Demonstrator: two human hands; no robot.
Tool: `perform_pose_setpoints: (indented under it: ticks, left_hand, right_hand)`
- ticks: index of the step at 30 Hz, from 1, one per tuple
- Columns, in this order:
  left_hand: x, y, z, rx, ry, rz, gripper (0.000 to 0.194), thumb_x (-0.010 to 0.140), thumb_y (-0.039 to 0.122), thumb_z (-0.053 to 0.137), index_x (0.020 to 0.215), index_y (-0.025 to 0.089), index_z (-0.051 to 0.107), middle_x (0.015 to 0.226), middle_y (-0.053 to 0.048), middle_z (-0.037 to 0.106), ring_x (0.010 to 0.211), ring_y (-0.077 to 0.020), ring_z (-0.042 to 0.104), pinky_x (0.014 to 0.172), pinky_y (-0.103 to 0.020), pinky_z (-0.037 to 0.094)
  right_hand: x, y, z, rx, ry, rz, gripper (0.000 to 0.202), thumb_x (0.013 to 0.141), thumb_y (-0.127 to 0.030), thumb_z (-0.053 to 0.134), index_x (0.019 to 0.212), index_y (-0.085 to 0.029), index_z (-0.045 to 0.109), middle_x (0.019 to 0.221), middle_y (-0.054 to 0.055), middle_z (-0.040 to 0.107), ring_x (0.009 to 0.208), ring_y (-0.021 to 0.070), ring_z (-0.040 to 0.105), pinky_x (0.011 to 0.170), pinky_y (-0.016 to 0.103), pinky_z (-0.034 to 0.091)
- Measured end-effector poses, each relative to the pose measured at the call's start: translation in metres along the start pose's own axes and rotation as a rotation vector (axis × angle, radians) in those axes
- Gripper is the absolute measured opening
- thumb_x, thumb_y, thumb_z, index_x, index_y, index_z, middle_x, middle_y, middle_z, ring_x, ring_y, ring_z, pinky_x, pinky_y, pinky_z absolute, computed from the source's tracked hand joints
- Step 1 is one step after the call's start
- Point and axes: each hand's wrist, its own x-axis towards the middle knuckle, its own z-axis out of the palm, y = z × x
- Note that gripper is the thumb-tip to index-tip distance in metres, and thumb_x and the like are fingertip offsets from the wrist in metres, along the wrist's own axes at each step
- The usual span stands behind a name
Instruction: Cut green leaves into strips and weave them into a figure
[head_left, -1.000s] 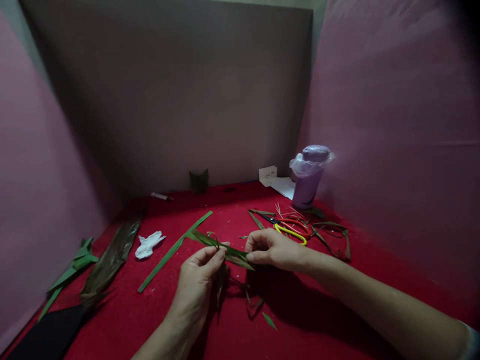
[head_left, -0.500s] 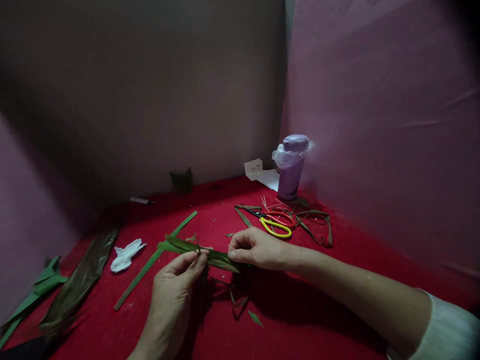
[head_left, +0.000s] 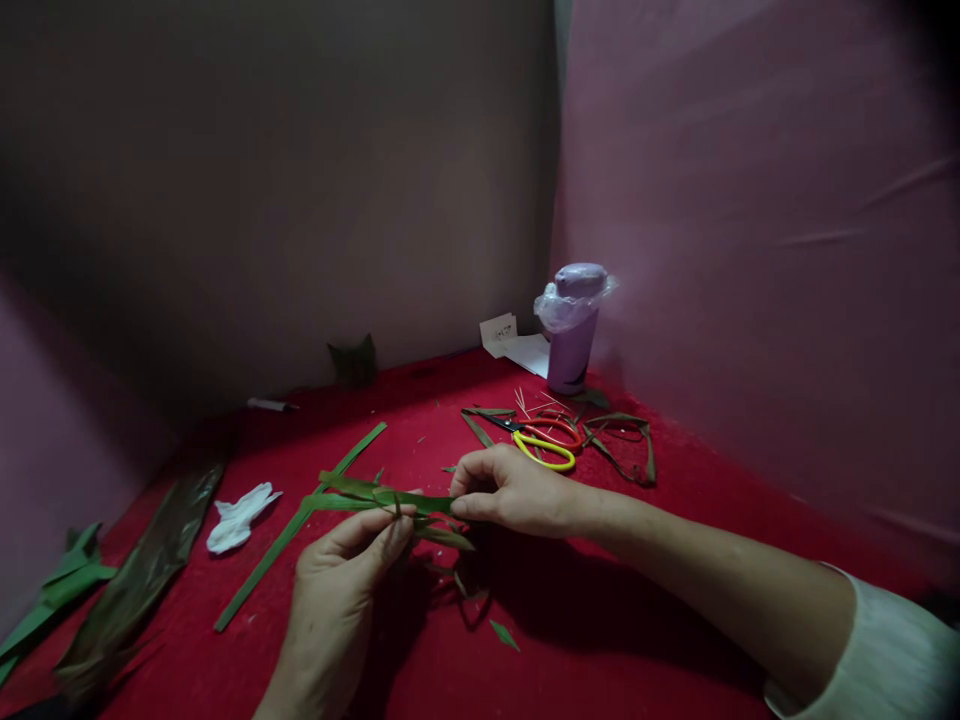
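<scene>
Tissue, white, crumpled (head_left: pixel 241 518): laid on red covering (head_left: pixel 600 650). Leaf strips, narrow, green (head_left: pixel 429 503): held above it, pinched between left hand's (head_left: pixel 335 585) closed thumb and forefinger; right end pinched by right hand (head_left: pixel 517 497). Scissors, red-and-yellow-handled (head_left: pixel 520 431): laid just beyond. Cup, purple, tapered (head_left: pixel 572 352): clear plastic (head_left: pixel 559 310) wrapped around top; contents hidden.

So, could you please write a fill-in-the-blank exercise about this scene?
The leaf strips in the left grip and right grip are mainly ____.
The scissors have one red handle and one ____ handle.
The tumbler is coloured ____.
The crumpled tissue lies to the ____ of the leaf strips.
Missing words: green; yellow; purple; left.
</scene>
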Motion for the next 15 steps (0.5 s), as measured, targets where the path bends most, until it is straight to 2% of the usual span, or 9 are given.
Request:
perform_pose_setpoints:
  ticks: [7, 12, 15]
  left_hand:
    - [0.0006, -0.0006, -0.0017, 0.02, -0.071, -0.01, 0.022, 0.052, 0.02, 0.083, 0.071, 0.017, 0.073, 0.071, -0.002, 0.075, 0.062, -0.0104, 0.067, 0.059, -0.012, 0.052]
    - [0.0022, -0.0003, -0.0006, 0.049, 0.01, 0.011, 0.023, 0.048, 0.02, 0.085, 0.068, 0.018, 0.073, 0.068, 0.001, 0.075, 0.059, -0.0079, 0.065, 0.057, -0.009, 0.05]
    - [0.0016, 0.0, -0.001, 0.074, -0.001, 0.015, 0.023, 0.049, 0.022, 0.084, 0.069, 0.017, 0.073, 0.068, 0.0, 0.075, 0.06, -0.0084, 0.065, 0.058, -0.009, 0.05]
  right_hand:
    - [-0.002, -0.0053, -0.0045, -0.031, 0.001, -0.03, 0.004, 0.073, -0.012, 0.058, 0.07, -0.014, 0.058, 0.062, -0.003, 0.054, 0.055, 0.008, 0.045, 0.051, 0.02, 0.035]
    - [-0.0034, -0.0077, -0.0069, -0.07, -0.03, -0.052, 0.004, 0.074, -0.012, 0.058, 0.074, -0.014, 0.062, 0.064, -0.002, 0.056, 0.057, 0.0083, 0.046, 0.052, 0.02, 0.035]
    - [-0.0029, -0.0075, -0.0086, -0.083, -0.04, -0.035, 0.005, 0.075, -0.012, 0.057, 0.075, -0.013, 0.063, 0.064, -0.002, 0.057, 0.057, 0.0081, 0.047, 0.052, 0.02, 0.036]
